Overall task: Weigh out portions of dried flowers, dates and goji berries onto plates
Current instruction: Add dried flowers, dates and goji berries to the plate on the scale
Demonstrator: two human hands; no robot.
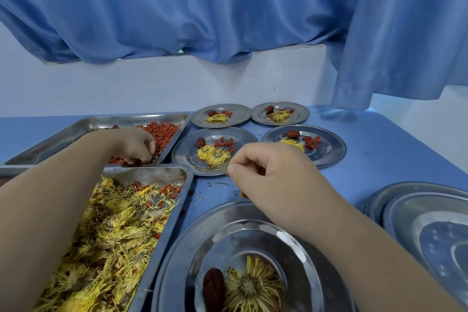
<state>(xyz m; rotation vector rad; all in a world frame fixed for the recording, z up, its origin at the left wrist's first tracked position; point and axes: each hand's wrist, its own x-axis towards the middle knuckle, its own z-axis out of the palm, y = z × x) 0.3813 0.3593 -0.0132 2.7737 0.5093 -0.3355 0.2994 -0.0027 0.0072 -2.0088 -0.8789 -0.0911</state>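
Left hand [136, 145] picks berries [162, 132] in the far tray [101, 120].
Its fingers curl into the berries at the tray's near edge. The right hand [268, 172] is curled shut over the table [374, 167]; I cannot tell if it holds anything. The near plate [172, 256], with a flower [253, 284] and a date [213, 289], touches the flower tray [152, 171]. Four filled plates [250, 137] sit far, close together.

Blue table [379, 159], tray [101, 120] of goji berries [162, 132] at far left, left hand [136, 145] curled into berries, tray of dried flowers [114, 230] near left, four filled plates [247, 135] along far edge, right hand [268, 172] curled mid-table, near plate [174, 256] holding date [213, 289] and flower [253, 286], plate stack [395, 192] at right edge.
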